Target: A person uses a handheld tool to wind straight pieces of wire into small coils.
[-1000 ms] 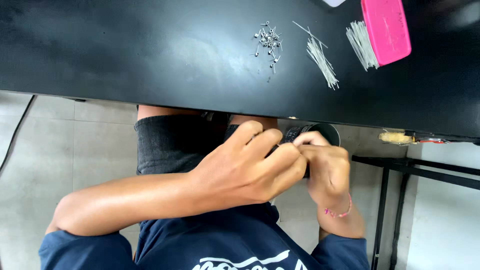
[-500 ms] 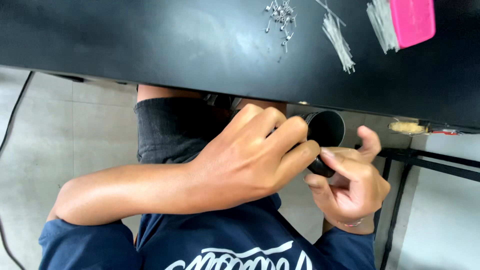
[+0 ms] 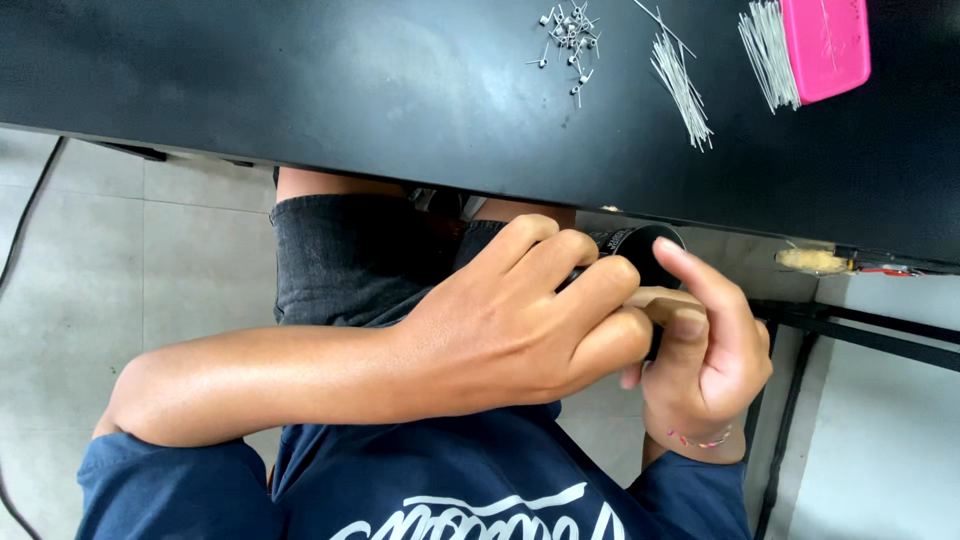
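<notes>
Black surface (image 3: 300,90) fills the top of the view, its edge running from 9 o'clock slightly down toward 3 o'clock. Grey tiled floor (image 3: 120,260) below it at far left, with a dark cable (image 3: 22,235) near the left edge. Person sits under the surface edge, grey shorts (image 3: 340,260) at centre, dark blue shirt (image 3: 420,480) at 6 o'clock.

Left forearm comes in from 8 o'clock. Left hand (image 3: 500,320) at centre, fingers (image 3: 590,290) curled shut around a black cylindrical object (image 3: 640,250), covering most of it. The object sits below the surface edge, over the lap, just right of centre; only its open round end shows at about 1 o'clock from the left hand. Can't tell what the object is.

Right hand (image 3: 705,350) just right of it, touching the left hand's fingers. Index finger stretched up along the object's rim, thumb pressed against its side, other fingers tucked behind; hold looks like a light pinch, full grip not visible. Thin bracelet (image 3: 700,438) on the right wrist.

On the surface at 12 o'clock: heap of small metal pins (image 3: 570,30). At 1 o'clock: bundle of thin white wires (image 3: 685,90). Further right, a second wire bundle (image 3: 770,40) touching a pink case (image 3: 825,45). Yellowish tool (image 3: 815,260) at 3 o'clock under the surface edge.
</notes>
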